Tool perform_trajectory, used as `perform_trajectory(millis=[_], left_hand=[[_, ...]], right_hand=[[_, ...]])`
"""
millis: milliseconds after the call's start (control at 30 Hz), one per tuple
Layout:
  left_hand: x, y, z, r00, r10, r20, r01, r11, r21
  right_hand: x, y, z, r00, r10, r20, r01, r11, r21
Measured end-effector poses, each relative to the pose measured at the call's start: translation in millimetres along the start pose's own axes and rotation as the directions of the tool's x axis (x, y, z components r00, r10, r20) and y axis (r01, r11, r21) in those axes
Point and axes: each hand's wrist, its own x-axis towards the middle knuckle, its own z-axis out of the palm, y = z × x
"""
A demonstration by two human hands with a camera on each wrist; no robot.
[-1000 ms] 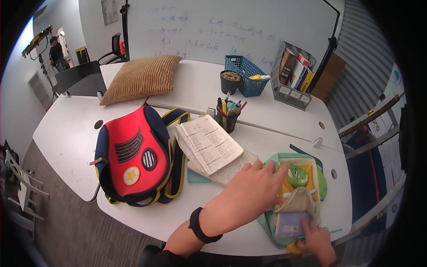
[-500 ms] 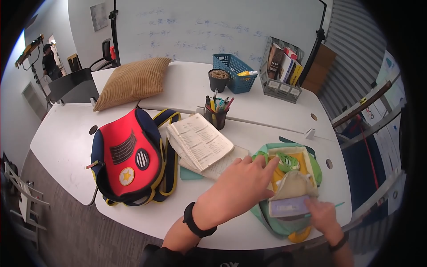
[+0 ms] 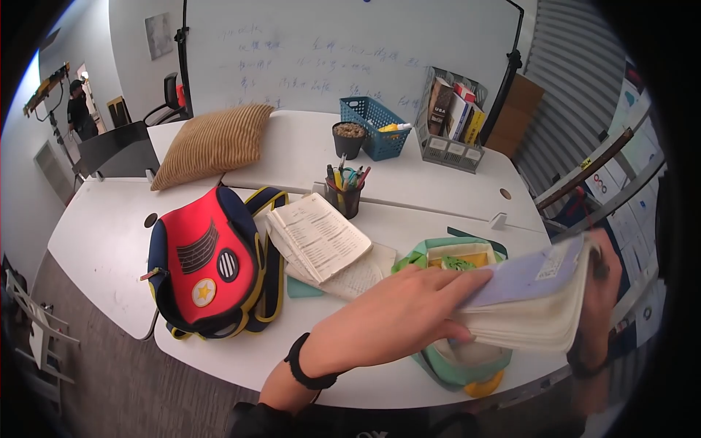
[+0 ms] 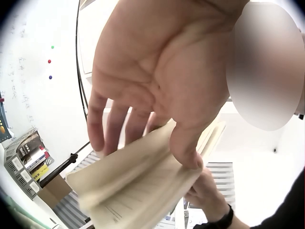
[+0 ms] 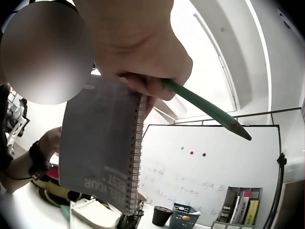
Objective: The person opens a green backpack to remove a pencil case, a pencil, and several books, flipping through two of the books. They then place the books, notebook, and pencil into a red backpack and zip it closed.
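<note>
A spiral notebook with a lilac cover is raised over the right part of the table, its loose pages fanning apart. My left hand pinches its left edge, fingers on the cover and thumb against the pages. At the wire-bound side, my right hand grips the notebook. That same hand also holds a green pencil, its tip pointing away from the notebook in the right wrist view. Below lies a mint-green bag with a yellow lining, partly hidden by the notebook and left hand.
A red and navy backpack lies at the left. Beside it are an open book on other papers and a pen cup. Further back are a cushion, a small pot, a blue basket and a book rack.
The right hand has lifted the notebook out of the mint-green bag, up and to the right, keeping the pencil. My left hand, earlier above the bag, now pinches the notebook's edge.
</note>
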Motion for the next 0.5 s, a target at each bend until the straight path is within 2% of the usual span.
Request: perform_trajectory(millis=[100, 133, 200, 233, 267, 333, 367, 400, 433, 500], left_hand=[[-6, 14, -13, 0.986, -0.163, 0.021, 0.162, 0.986, 0.032], [-8, 17, -17, 0.979, -0.206, -0.004, 0.206, 0.979, -0.012], [-13, 20, -26, 0.955, -0.291, -0.056, 0.284, 0.953, -0.103], [-17, 19, -28, 0.947, -0.309, -0.09, 0.304, 0.951, -0.06], [-22, 16, -31, 0.938, -0.325, -0.122, 0.325, 0.946, -0.018], [-27, 12, -40, 0.92, -0.345, -0.186, 0.353, 0.936, 0.009], [-29, 10, -44, 0.911, -0.354, -0.211, 0.36, 0.933, -0.009], [-30, 7, -48, 0.902, -0.362, -0.235, 0.367, 0.93, -0.025], [-32, 4, -51, 0.891, -0.372, -0.259, 0.374, 0.926, -0.044], [-33, 3, -52, 0.825, -0.454, -0.336, 0.443, 0.889, -0.113]], right_hand=[[29, -8, 42, 0.999, -0.029, -0.047, 0.043, 0.935, 0.353], [35, -6, 51, 1.0, -0.007, -0.027, 0.017, 0.919, 0.395], [51, -3, 83, 0.996, -0.042, -0.081, 0.079, 0.848, 0.525], [57, -4, 100, 0.996, -0.038, -0.082, 0.08, 0.794, 0.602], [61, -9, 104, 0.997, 0.078, 0.014, -0.07, 0.785, 0.615], [67, -25, 123, 0.982, 0.183, 0.039, -0.17, 0.78, 0.602], [71, -30, 139, 0.984, 0.173, -0.031, -0.122, 0.799, 0.589], [73, -25, 149, 0.992, 0.121, -0.031, -0.085, 0.837, 0.541], [73, -25, 157, 0.988, 0.153, 0.016, -0.138, 0.835, 0.533], [67, -31, 174, 0.97, 0.218, 0.107, -0.242, 0.827, 0.507]])
